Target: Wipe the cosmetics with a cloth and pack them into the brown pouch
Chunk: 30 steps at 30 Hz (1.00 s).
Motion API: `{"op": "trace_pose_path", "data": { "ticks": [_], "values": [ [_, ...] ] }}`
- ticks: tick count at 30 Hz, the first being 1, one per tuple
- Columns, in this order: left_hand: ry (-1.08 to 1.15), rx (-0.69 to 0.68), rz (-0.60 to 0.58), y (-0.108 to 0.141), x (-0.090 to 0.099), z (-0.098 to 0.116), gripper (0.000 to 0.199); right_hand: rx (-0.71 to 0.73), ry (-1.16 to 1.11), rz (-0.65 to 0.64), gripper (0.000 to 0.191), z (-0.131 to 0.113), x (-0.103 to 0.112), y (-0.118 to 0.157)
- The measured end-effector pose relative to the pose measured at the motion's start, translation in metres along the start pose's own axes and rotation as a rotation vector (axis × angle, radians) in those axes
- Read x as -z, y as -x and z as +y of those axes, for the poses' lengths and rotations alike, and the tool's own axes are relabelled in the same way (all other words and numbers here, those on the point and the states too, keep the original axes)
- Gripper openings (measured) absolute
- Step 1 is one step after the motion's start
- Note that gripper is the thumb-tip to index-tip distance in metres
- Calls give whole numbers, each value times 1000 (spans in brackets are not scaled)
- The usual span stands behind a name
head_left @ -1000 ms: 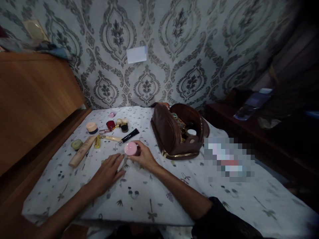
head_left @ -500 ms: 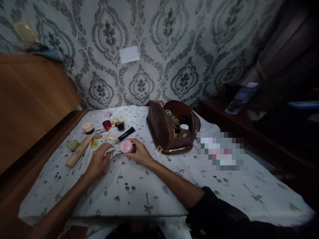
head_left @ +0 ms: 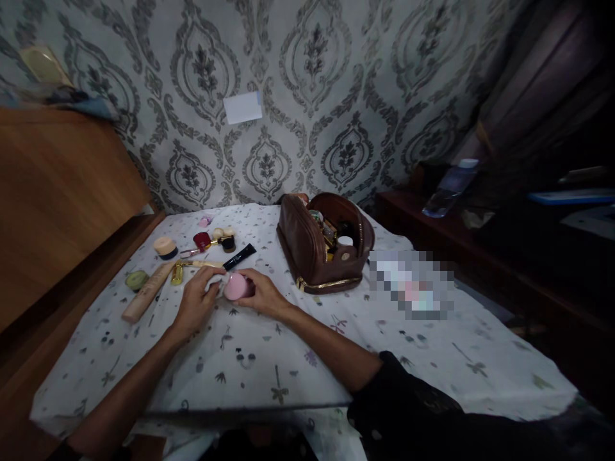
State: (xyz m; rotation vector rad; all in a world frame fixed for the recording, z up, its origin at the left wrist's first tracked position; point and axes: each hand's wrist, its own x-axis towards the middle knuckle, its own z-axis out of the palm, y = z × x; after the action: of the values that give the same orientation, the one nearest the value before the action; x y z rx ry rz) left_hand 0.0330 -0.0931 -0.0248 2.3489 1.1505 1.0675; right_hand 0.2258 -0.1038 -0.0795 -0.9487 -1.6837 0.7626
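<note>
My right hand (head_left: 262, 294) grips a small jar with a pink lid (head_left: 236, 287) just above the patterned white cloth. Close at its left, my left hand (head_left: 198, 299) has its fingers pinched on a thin whitish piece (head_left: 223, 280), perhaps a wipe, against the jar's side. A black tube (head_left: 239, 257) lies behind the jar. Left of my left hand are a beige tube (head_left: 147, 296), a small gold bottle (head_left: 177, 273) and a green round item (head_left: 136, 280). Beyond them sit a dark red item (head_left: 202, 241) and a peach-topped jar (head_left: 165, 247).
An unzipped brown leather bag (head_left: 327, 246) with several cosmetics inside stands right of centre. Past it lies a blurred-out item (head_left: 410, 285). A water bottle (head_left: 450, 187) stands on the dark furniture at right. A wooden panel (head_left: 67, 198) borders the table's left side.
My left fingers have come closer to the pink-lidded jar, and less of the whitish piece shows between the hands. The view has shifted slightly to the right.
</note>
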Motion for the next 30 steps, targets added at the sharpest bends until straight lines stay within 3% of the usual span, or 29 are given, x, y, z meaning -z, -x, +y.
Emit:
{"op": "trace_pose_path", "data": {
  "ticks": [4,10,12,17,24,30],
  "values": [
    [110,149,-85,6,-6,-7,34,-5,1,-14,66,-2,0,1],
    [73,29,-229,22,-2,-12,46,-38,-11,-21,65,-1,2,0],
    [56,21,-209,19,5,-12,41,-68,-39,-16,65,0,2,0],
    [82,99,-8,-2,9,-10,32,-71,-92,-46,66,1,2,0],
    [127,122,-53,-8,-9,-11,30,-82,-89,-53,65,2,2,1],
    [96,67,-110,5,-3,0,24,-144,-132,-32,62,6,3,-1]
  ]
}}
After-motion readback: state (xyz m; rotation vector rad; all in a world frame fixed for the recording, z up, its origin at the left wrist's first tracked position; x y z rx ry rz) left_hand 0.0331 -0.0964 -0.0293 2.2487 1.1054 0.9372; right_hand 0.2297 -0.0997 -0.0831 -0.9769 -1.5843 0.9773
